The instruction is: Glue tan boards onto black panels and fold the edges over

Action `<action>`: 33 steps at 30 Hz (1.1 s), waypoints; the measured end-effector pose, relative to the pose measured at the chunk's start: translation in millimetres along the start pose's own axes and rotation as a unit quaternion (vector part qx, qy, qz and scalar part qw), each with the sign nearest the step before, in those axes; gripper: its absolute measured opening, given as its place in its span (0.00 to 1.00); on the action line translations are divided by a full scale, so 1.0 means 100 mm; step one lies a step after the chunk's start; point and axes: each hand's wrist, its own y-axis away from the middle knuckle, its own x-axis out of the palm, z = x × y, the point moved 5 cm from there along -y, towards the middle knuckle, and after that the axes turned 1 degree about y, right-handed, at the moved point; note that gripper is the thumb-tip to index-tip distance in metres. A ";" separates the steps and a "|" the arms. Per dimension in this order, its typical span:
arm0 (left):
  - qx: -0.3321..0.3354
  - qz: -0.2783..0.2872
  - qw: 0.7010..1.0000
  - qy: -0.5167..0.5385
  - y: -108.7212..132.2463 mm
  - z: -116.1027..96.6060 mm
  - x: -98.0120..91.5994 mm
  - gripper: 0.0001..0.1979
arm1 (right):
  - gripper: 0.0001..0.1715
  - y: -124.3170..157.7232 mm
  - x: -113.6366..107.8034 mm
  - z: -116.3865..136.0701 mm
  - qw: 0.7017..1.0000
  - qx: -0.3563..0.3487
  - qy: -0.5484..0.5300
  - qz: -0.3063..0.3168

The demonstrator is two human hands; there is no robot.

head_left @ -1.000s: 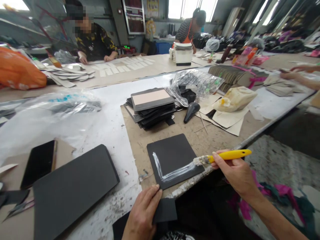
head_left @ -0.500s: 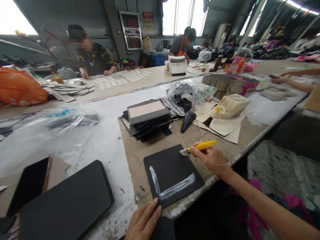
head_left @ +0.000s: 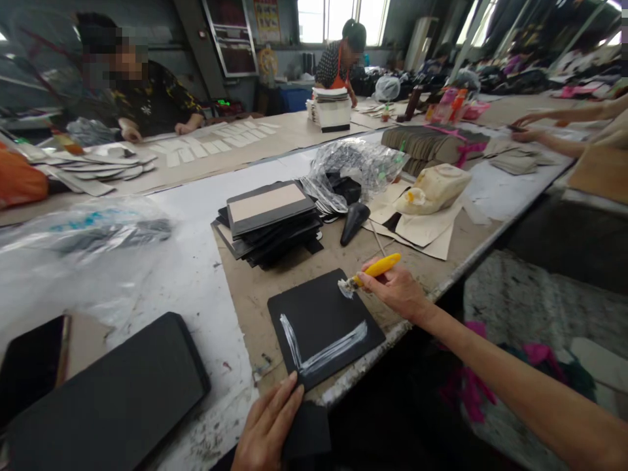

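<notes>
A square black panel (head_left: 326, 314) lies on brown board near the table's front edge. White, wet-looking strokes run along two of its sides, forming an L. My right hand (head_left: 395, 291) is closed around a yellow-handled brush (head_left: 377, 268), whose whitened bristles touch the panel near its far right corner, with a faint white smear under them. At the near left corner, my left hand (head_left: 267, 422) rests with its fingers stretched out and fingertips on the panel's edge; its thumb is hidden. Another black piece (head_left: 309, 428) shows beside that hand, below the panel.
Behind the panel stands a stack of black panels (head_left: 272, 219), beside a dark cone-shaped object (head_left: 354, 222). A stained plastic jug (head_left: 434, 188) lies farther right. At left are a phone (head_left: 32, 360) and a thick black slab (head_left: 108, 392). Other people work across and along the table.
The brush has come down onto the panel near its far right corner, leaving a small white smear. My left hand stays at the near corner. The whole view has shifted.
</notes>
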 end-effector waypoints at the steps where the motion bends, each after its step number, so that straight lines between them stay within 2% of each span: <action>1: -0.005 0.000 1.000 0.002 0.00 -0.01 -0.01 0.25 | 0.13 0.05 0.00 -0.01 1.000 0.009 -0.001 0.008; 5: -0.034 -0.006 0.999 0.006 -0.03 -0.05 -0.04 0.30 | 0.13 0.39 -0.07 0.01 0.998 0.046 -0.023 0.045; 10: -0.045 -0.032 0.998 0.013 -0.11 -0.11 -0.09 0.27 | 0.13 0.70 -0.20 0.09 0.991 0.105 -0.069 0.038; 12: -0.044 -0.032 0.998 0.014 -0.13 -0.13 -0.10 0.26 | 0.13 0.71 -0.23 0.11 0.989 0.122 -0.086 0.023; 18: -0.023 -0.057 0.998 0.018 -0.12 -0.17 -0.15 0.24 | 0.15 0.61 -0.21 0.10 0.989 0.113 -0.099 -0.015; 22: -0.016 -0.059 0.998 0.016 -0.09 -0.19 -0.15 0.24 | 0.15 0.72 -0.18 0.14 0.988 0.128 -0.089 -0.001; 28: -0.023 -0.056 0.998 0.021 -0.10 -0.17 -0.15 0.24 | 0.13 0.83 -0.26 0.21 0.989 0.129 -0.068 -0.028; 33: -0.029 -0.057 0.997 0.030 -0.09 -0.18 -0.15 0.25 | 0.15 0.85 -0.12 0.37 0.976 0.167 -0.134 -0.035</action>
